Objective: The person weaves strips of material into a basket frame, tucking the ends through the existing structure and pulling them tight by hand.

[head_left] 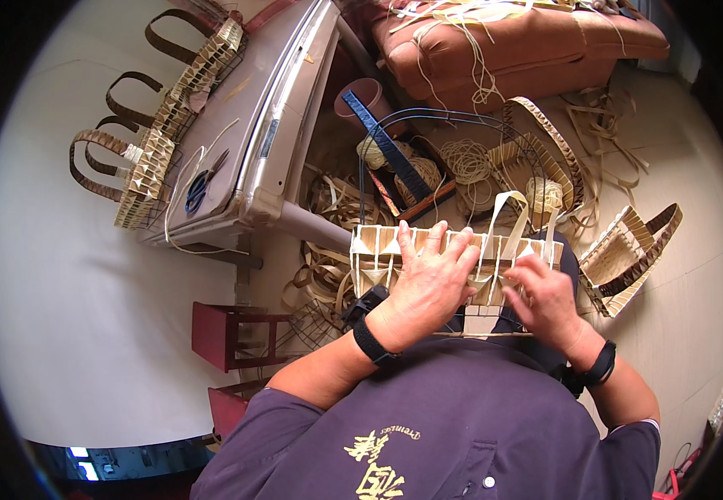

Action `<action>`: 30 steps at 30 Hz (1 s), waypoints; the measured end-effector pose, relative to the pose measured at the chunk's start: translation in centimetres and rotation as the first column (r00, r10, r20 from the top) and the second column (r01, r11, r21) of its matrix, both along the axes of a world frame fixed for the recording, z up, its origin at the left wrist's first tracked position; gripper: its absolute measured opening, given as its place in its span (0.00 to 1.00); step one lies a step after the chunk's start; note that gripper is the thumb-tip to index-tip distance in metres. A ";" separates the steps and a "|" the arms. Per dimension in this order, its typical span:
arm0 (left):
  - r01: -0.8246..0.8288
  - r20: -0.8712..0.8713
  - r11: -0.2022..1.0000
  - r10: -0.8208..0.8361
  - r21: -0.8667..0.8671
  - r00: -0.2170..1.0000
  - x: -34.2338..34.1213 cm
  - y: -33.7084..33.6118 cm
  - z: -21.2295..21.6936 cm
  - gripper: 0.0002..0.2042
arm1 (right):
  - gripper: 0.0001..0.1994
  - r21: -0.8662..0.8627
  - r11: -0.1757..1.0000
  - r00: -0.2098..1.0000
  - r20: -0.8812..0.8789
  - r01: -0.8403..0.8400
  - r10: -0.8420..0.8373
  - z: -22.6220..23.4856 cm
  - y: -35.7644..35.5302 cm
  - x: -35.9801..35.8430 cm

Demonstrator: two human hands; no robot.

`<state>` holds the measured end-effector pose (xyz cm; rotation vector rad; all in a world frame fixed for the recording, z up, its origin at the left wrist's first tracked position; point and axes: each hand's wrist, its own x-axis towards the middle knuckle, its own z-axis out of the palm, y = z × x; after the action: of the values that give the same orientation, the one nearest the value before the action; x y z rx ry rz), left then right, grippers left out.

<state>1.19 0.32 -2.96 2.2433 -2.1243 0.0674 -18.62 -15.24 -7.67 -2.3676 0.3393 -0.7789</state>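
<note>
A half-woven basket (370, 260) lies across my lap, its dark wire frame partly covered with pale, flat strips. My left hand (435, 279) grips its woven side, with the fingers reaching toward the far edge. The thumb side is near the middle of the weave. Over the right part of the basket, my right hand (549, 298) has its fingers bent together at a pale strip; the fingertips are partly hidden. A loose strip (507, 212) loops up from the weave between the two hands. Bare wire shows along the near edge.
Scissors (199, 190) lie on the grey table (249, 142) at left, beside several finished baskets (153, 158). Ahead on the floor are an open box (390, 158) with twine balls and a small basket (628, 258). Red stools (215, 337) stand at left, a brown sofa (528, 54) behind.
</note>
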 end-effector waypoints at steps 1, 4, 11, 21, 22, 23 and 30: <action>-0.030 0.006 0.999 0.030 -0.011 1.000 -0.2 -0.1 -0.2 0.34 | 0.10 0.000 1.000 1.000 -0.012 -0.018 0.018 -0.4 0.3 -0.1; -0.066 0.031 0.998 0.066 -0.009 0.997 -0.8 -0.4 -0.2 0.33 | 0.11 0.120 0.988 0.993 -0.052 -0.102 0.109 -0.8 0.5 -0.5; -0.060 0.048 0.998 0.061 -0.026 0.997 -0.7 -0.1 -0.5 0.31 | 0.12 0.517 0.845 0.971 -0.100 -0.137 0.219 -0.2 0.3 -1.1; -0.069 0.018 0.997 0.070 -0.043 0.997 -0.4 -0.5 -0.7 0.31 | 0.08 0.361 0.904 0.947 -0.135 -0.228 0.293 -1.3 0.9 -2.0; -0.070 0.015 0.997 0.071 -0.038 0.997 -0.4 -0.6 -0.7 0.32 | 0.08 0.341 0.920 0.952 -0.163 -0.193 0.260 -1.4 1.1 -2.1; -0.074 0.009 0.996 0.074 -0.044 0.997 -0.5 -0.7 -0.6 0.32 | 0.08 0.254 0.937 0.937 -0.190 -0.240 0.292 -1.1 0.9 -2.2; -0.060 0.027 0.998 0.061 -0.031 0.998 -0.3 -0.6 -0.9 0.33 | 0.10 0.299 0.817 0.812 -0.180 -0.493 0.555 -0.5 0.1 -2.6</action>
<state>0.88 -0.33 -3.88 2.3026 -2.0543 0.1335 -21.22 -15.11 -8.15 -2.1695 -0.1270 -0.1481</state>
